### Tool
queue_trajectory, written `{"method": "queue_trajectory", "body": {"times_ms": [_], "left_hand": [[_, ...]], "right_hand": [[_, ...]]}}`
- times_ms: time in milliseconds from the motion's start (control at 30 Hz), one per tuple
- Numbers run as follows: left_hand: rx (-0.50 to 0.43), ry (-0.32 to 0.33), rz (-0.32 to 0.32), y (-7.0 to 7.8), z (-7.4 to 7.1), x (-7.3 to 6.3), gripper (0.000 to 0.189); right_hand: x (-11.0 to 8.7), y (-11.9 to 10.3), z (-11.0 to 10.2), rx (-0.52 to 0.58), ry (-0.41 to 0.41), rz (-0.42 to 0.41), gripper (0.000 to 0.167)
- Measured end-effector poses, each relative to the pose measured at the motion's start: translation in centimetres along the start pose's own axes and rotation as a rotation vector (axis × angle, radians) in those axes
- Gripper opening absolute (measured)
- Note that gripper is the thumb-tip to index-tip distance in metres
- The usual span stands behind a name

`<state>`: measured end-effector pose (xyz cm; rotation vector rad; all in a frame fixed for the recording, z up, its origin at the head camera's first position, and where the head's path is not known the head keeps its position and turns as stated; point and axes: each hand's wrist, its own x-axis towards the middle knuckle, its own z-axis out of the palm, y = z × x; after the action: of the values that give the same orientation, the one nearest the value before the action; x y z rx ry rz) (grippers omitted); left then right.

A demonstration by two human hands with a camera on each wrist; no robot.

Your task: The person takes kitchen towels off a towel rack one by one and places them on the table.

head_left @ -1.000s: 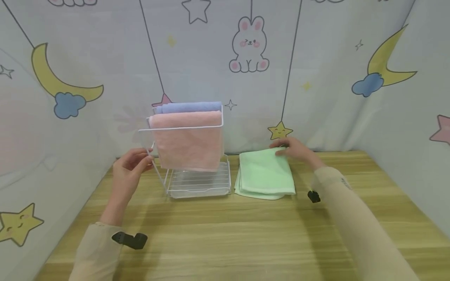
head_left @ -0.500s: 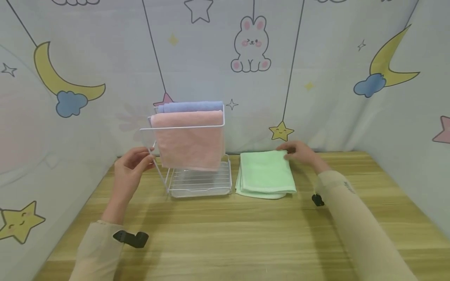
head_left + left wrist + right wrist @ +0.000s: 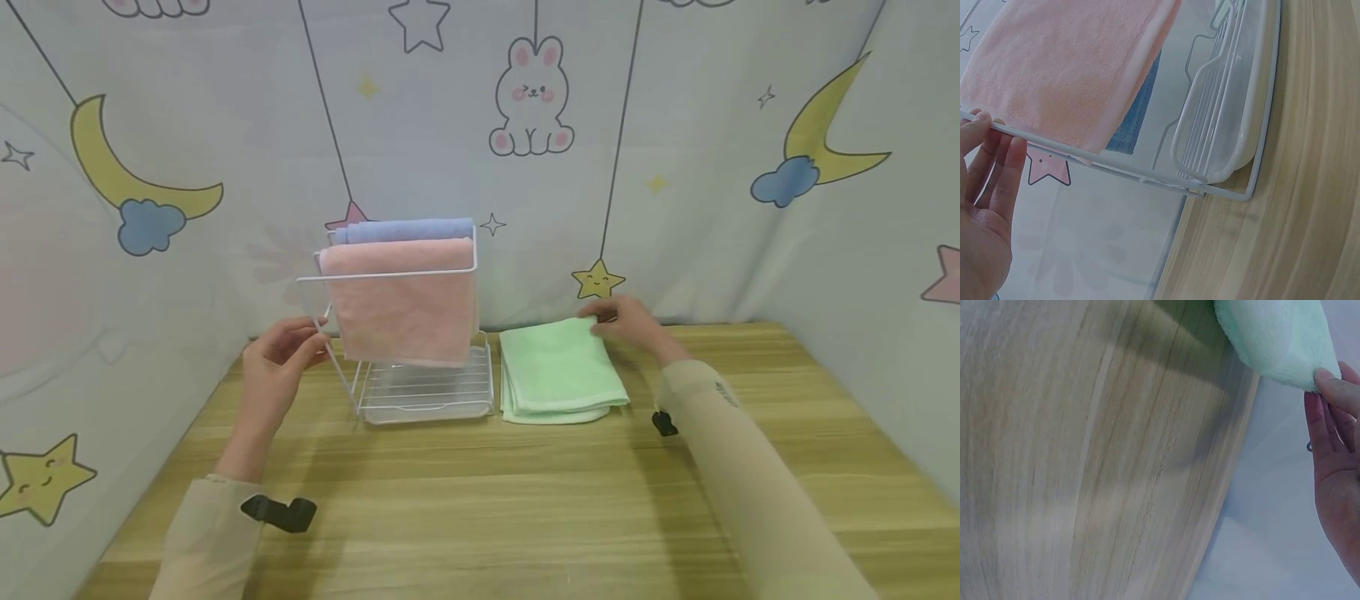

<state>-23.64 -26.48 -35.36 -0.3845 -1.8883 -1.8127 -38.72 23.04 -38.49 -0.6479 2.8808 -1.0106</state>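
Observation:
A white wire rack [image 3: 386,274] stands at the back of the table, with a pink towel [image 3: 405,312] draped over its front bar and a blue towel [image 3: 412,228] behind that. My left hand [image 3: 277,358] pinches the rack's left side wire between thumb and fingers, as the left wrist view also shows. Right of the rack lies a folded light green towel [image 3: 558,367]. Its far right corner is pinched by my right hand [image 3: 626,323]; in the right wrist view the thumb lies over the towel corner [image 3: 1291,350] and the fingers are under it.
Beneath the hanging towels, the rack has a wire shelf over a white tray [image 3: 1235,144]. The wood-grain table [image 3: 480,508] reaches toward me. A white curtain [image 3: 420,108] printed with moons, stars and a rabbit closes off the back and sides.
The green towel's upper layer has shifted slightly left and its far right corner has come left with my right hand. My left hand stays on the rack, which has not moved.

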Motion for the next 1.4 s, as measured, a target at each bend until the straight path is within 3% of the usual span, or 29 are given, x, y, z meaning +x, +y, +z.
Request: {"method": "queue_trajectory", "body": {"times_ms": [700,867,1167,1400], "left_hand": [[-0.022,0.02,0.009,0.3,0.0,-0.1,0.015],[-0.032,0.01,0.007,0.2,0.0,-0.1,0.014],[-0.017,0.013,0.005,0.2,0.1,0.0,0.015],[-0.002,0.009,-0.002,0.0,0.1,-0.1,0.014]], "right_hand": [[-0.2,-0.5,-1.2,0.015,-0.016,0.008,0.042],[-0.1,-1.2,-2.0,-0.009,0.015,-0.042,0.041],[1.0,-4.1,-4.1,-0.051,0.076,-0.14,0.037],[1.8,-8.1,-5.7,-0.041,0.094,-0.165,0.038]]}}
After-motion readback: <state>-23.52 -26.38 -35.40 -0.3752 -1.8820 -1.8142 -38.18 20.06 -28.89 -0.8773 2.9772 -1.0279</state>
